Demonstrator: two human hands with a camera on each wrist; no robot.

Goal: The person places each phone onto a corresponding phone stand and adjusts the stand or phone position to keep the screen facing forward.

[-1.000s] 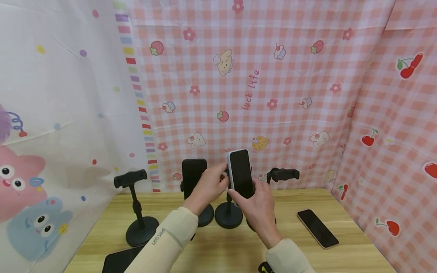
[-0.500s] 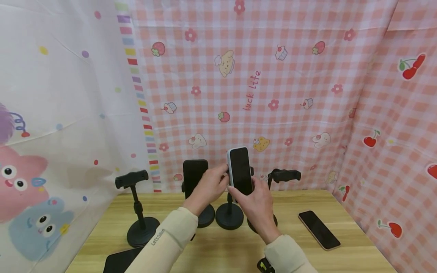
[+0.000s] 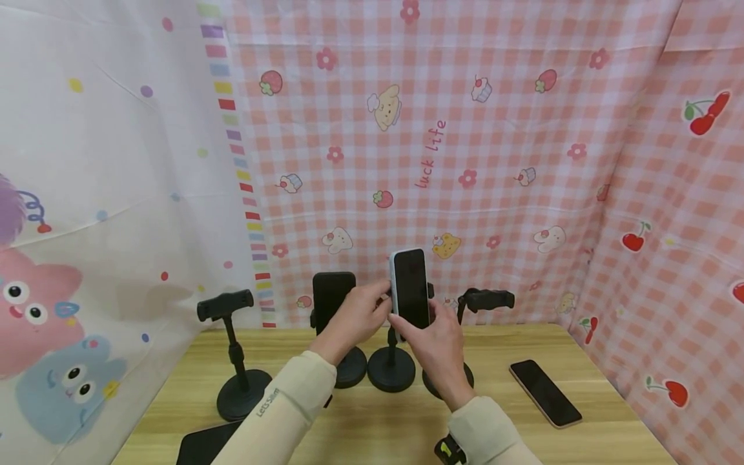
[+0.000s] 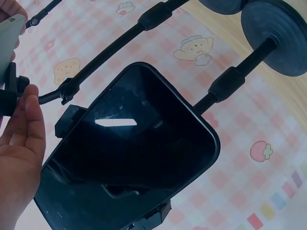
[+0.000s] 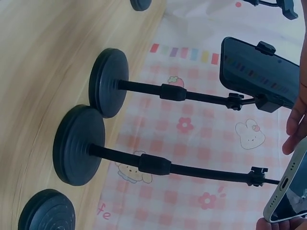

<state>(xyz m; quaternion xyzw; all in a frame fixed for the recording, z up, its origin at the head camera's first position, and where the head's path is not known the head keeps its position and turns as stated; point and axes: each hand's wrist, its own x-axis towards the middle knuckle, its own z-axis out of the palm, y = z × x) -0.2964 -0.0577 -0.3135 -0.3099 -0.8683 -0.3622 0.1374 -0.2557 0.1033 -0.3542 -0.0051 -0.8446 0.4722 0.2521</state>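
In the head view a phone (image 3: 411,289) in a pale case stands nearly upright, screen facing me, at the top of a black phone stand (image 3: 391,369) near the middle. My right hand (image 3: 438,342) grips its lower part, thumb on the left edge and fingers on the right. On the phone's left side, my left hand (image 3: 365,315) has its fingertips at the stand's clamp. The left wrist view shows my left fingers (image 4: 32,103) pinching that black clamp (image 4: 8,98). From the right wrist, the phone's bottom end (image 5: 283,184) shows close to the stand's thin neck.
Just left, another stand holds a dark phone (image 3: 330,297). A bare stand (image 3: 235,355) is farther left, and another stand's clamp (image 3: 488,298) rises at right. Phones lie on the table at right (image 3: 545,392) and lower left (image 3: 206,444). A patterned cloth (image 3: 465,129) hangs behind.
The phone has risen slightly and come more upright, my right hand moving with it. My left hand stays by the clamp. The head view has shifted a little.
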